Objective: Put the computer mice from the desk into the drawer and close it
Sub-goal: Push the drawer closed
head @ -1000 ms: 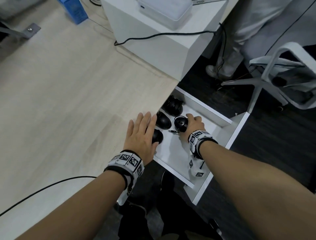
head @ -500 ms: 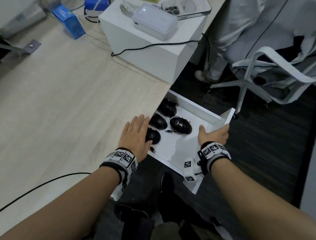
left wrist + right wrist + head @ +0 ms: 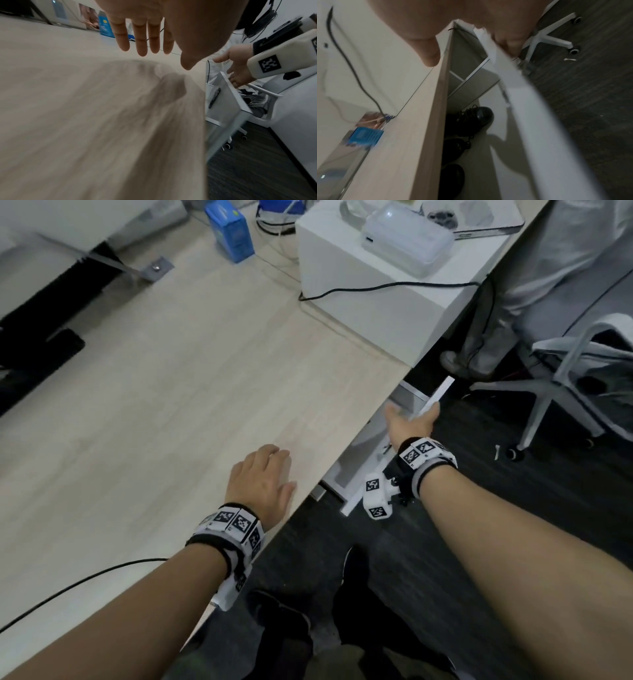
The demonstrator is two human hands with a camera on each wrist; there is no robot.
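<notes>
The white drawer [image 3: 433, 402] stands only a narrow gap out from under the wooden desk [image 3: 171, 405]. My right hand [image 3: 411, 422] presses on its front panel [image 3: 530, 121] with straight fingers [image 3: 221, 59], thumb toward the desk. Three black computer mice [image 3: 471, 119] lie in a row inside the drawer, seen only in the right wrist view, half under the desk edge. My left hand [image 3: 263, 481] lies open on the desk beside the edge, fingers [image 3: 140, 33] straight, holding nothing.
A white box [image 3: 376, 302] with a black cable across it stands at the desk's far right. A blue carton [image 3: 233, 231] is behind. A white office chair [image 3: 565, 364] and another person's legs [image 3: 534, 268] stand right of the drawer. A thin cable [image 3: 85, 580] crosses the near desk.
The drawer has slid from wide open to nearly shut. My right hand left the mouse, went to the front panel and pushed it in. My left hand drew back onto the desk.
</notes>
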